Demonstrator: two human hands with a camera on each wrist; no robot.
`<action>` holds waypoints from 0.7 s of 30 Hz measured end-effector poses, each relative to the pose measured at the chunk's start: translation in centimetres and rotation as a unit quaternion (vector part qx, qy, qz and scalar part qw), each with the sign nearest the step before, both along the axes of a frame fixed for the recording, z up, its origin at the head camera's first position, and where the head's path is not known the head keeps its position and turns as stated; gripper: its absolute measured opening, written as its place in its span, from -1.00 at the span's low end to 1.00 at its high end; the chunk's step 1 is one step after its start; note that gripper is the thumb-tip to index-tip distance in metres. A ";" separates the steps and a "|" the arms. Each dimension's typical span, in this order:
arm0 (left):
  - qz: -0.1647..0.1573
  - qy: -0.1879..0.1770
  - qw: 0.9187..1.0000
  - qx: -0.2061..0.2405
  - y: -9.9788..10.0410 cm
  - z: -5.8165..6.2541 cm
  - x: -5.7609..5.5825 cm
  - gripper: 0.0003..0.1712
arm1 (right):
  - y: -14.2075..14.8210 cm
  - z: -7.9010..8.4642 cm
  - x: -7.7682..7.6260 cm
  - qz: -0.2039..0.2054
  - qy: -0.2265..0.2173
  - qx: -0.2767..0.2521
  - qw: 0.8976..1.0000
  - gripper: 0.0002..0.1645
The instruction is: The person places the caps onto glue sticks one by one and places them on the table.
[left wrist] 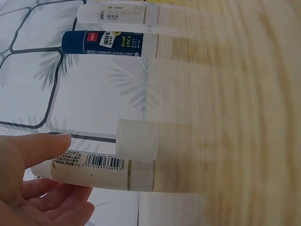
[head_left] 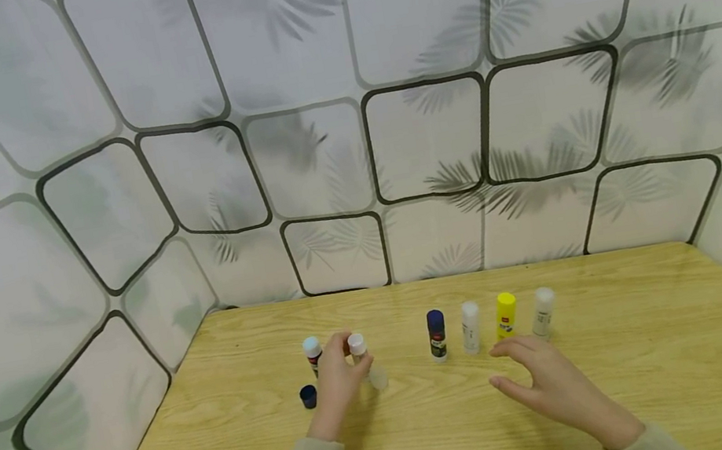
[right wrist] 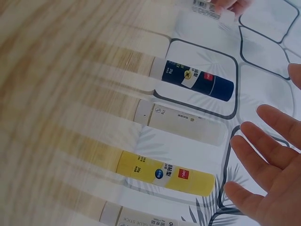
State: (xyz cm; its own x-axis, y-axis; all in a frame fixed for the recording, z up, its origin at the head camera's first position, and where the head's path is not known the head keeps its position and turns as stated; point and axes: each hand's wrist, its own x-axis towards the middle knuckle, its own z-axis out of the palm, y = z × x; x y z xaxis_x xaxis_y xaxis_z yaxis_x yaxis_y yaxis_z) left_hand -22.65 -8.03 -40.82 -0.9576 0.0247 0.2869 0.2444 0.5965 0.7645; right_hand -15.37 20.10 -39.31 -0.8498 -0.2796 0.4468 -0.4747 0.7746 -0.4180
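An uncapped white glue stick [head_left: 357,346] stands upright on the table, barcode toward the left wrist camera. My left hand [head_left: 338,376] holds it near its top, thumb on one side and curled fingers on the other. Beside its base stands a ribbed translucent cap [left wrist: 136,140]. My right hand [head_left: 556,383] holds nothing; its fingers are spread and relaxed, just in front of a yellow glue stick [right wrist: 164,173]. Left of my left hand is an uncapped navy glue stick [head_left: 313,350] with a pale top, partly hidden, and its navy cap [head_left: 308,397].
A row of capped glue sticks stands right of centre: a navy one [head_left: 437,336], a white one [head_left: 471,328], the yellow one and another white one [head_left: 544,312]. The wooden table [head_left: 453,432] ends against a patterned curtain [head_left: 314,161].
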 end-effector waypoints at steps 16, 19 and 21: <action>-0.017 -0.029 0.999 -0.027 -0.5 -0.5 -0.3 -0.68 | 0.0 -0.1 -0.1 0.003 -0.003 0.003 1.000 -0.67; -0.021 -0.028 0.999 -0.032 -0.6 -0.5 -0.3 -0.68 | 0.0 -0.1 -0.1 0.002 -0.005 0.006 1.000 -0.67; -0.021 -0.027 0.999 -0.039 -0.5 -0.4 -0.2 -0.69 | 0.1 -0.1 -0.1 0.000 -0.008 0.006 1.000 -0.66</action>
